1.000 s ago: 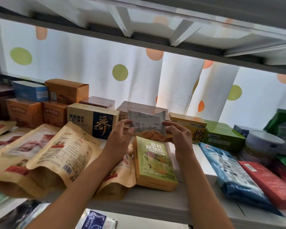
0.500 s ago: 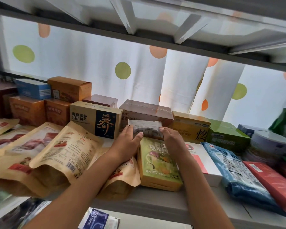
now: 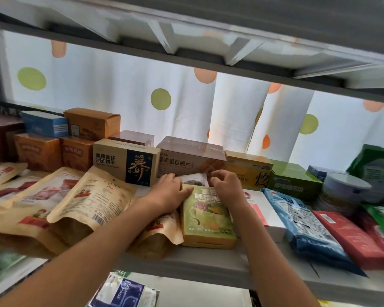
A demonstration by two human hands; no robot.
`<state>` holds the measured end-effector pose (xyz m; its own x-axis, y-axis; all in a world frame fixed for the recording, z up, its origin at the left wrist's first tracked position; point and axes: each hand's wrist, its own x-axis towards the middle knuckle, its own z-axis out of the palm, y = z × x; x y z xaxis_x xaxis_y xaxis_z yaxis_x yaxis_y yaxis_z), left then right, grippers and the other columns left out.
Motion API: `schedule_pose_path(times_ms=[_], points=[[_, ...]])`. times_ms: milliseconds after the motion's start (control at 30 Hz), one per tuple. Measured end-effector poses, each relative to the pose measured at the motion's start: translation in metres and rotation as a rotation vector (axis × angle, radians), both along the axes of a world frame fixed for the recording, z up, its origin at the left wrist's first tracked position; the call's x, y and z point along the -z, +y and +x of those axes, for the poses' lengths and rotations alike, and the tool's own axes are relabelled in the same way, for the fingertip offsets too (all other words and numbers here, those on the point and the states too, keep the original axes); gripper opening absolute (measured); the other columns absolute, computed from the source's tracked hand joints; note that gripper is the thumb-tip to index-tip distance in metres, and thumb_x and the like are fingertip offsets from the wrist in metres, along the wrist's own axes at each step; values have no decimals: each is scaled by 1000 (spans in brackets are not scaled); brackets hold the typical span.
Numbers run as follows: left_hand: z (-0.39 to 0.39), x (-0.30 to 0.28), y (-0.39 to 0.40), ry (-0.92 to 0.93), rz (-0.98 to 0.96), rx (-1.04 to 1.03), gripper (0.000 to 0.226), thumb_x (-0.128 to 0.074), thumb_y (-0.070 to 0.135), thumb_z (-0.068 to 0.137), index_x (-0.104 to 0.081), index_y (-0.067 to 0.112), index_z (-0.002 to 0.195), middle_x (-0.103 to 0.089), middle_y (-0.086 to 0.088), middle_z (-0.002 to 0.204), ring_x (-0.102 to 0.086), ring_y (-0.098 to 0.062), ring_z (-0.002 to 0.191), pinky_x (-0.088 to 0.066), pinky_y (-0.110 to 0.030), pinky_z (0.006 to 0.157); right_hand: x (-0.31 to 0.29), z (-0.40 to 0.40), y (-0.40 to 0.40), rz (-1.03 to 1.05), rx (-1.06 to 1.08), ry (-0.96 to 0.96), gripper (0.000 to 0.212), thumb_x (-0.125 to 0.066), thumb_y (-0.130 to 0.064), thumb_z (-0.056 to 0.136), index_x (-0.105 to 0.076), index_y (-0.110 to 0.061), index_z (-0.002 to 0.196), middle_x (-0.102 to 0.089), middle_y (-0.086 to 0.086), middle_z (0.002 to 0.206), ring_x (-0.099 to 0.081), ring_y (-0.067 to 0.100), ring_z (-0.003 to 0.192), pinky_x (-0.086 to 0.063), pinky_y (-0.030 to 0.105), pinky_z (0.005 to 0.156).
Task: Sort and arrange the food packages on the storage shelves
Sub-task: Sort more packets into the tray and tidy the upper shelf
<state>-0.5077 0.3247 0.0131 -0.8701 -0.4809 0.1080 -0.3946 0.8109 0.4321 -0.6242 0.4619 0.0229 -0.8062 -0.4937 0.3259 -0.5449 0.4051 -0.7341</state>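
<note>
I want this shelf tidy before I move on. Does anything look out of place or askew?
Yes. The kraft pouches on the left lie tilted and overlapping, not lined up. A small white packet sits wedged behind the green box, between the left hand and right hand.

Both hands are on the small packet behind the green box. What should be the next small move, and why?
Probably let go and draw both hands back: the small packet already sits low between the green box and the brown box, with the left hand and right hand only steadying it.
</note>
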Motion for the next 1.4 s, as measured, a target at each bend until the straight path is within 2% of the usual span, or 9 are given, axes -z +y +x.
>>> schedule_pose_path(times_ms=[167, 300, 467, 567, 667, 833, 1067, 1267, 1400], points=[[18, -22, 37, 46, -136, 172, 52, -51, 50, 97, -51, 20, 140, -48, 0, 144, -43, -19, 132, -40, -40, 110, -15, 2, 36, -102, 120, 19, 23, -65, -9, 92, -71, -5, 113, -70, 5, 107, -62, 17, 98, -46, 18, 73], [27, -29, 62, 11, -186, 260, 41, -54, 46, 97, -60, 25, 131, -52, 2, 143, -47, -18, 130, -42, -39, 106, -9, -1, 64, 211, 235, 1, 26, -76, -32, 83, -63, -13, 95, -68, 6, 100, -60, 21, 93, -52, 36, 79], [32, -24, 69, -95, -259, 294, 46, -47, 62, 94, -60, 27, 120, -58, 2, 125, -56, -15, 109, -51, -37, 93, -4, 0, 74, 469, 289, 10, 71, -72, -69, 75, -60, -14, 120, -64, 6, 116, -58, 24, 105, -53, 39, 88], [39, -20, 70, -136, -294, 303, 53, -47, 60, 95, -50, 26, 135, -49, 1, 140, -48, -18, 125, -45, -37, 102, -5, 0, 73, 576, 275, -35, 96, -61, -87, 62, -57, -17, 127, -63, 5, 123, -59, 25, 108, -55, 43, 91], [42, -21, 70, -176, -294, 314, 59, -45, 59, 97, -41, 25, 145, -39, 0, 153, -37, -20, 139, -37, -39, 110, -9, -1, 74, 647, 255, -75, 104, -61, -87, 66, -48, -17, 142, -55, 8, 140, -55, 29, 122, -51, 44, 99], [46, -20, 67, -178, -228, 332, 59, -45, 56, 98, -38, 24, 147, -34, 1, 155, -33, -19, 142, -34, -38, 111, -22, -5, 70, 687, 226, -163, 102, -72, -73, 73, -41, -11, 148, -48, 12, 148, -53, 30, 126, -50, 42, 100], [50, -22, 71, -199, -347, 313, 57, -39, 57, 99, -40, 22, 145, -42, -3, 149, -39, -24, 136, -38, -50, 109, -32, 10, 72, 552, 232, -60, 66, -72, -76, 53, -69, -17, 83, -70, 3, 83, -68, 24, 83, -58, 41, 80], [74, -29, 85, -98, -297, 334, 62, -40, 55, 100, -30, 21, 152, -33, -3, 158, -32, -25, 144, -31, -52, 115, -62, 24, 85, 364, 237, -93, 58, -77, -64, 69, -78, -9, 88, -75, 9, 87, -73, 27, 82, -59, 40, 80], [90, -42, 98, 91, -246, 363, 59, -45, 51, 100, -34, 23, 151, -38, 1, 156, -39, -21, 140, -37, -41, 111, -68, 45, 92, 244, 202, -115, 59, -75, -61, 76, -77, -5, 95, -72, 9, 92, -66, 21, 78, -49, 30, 69]])
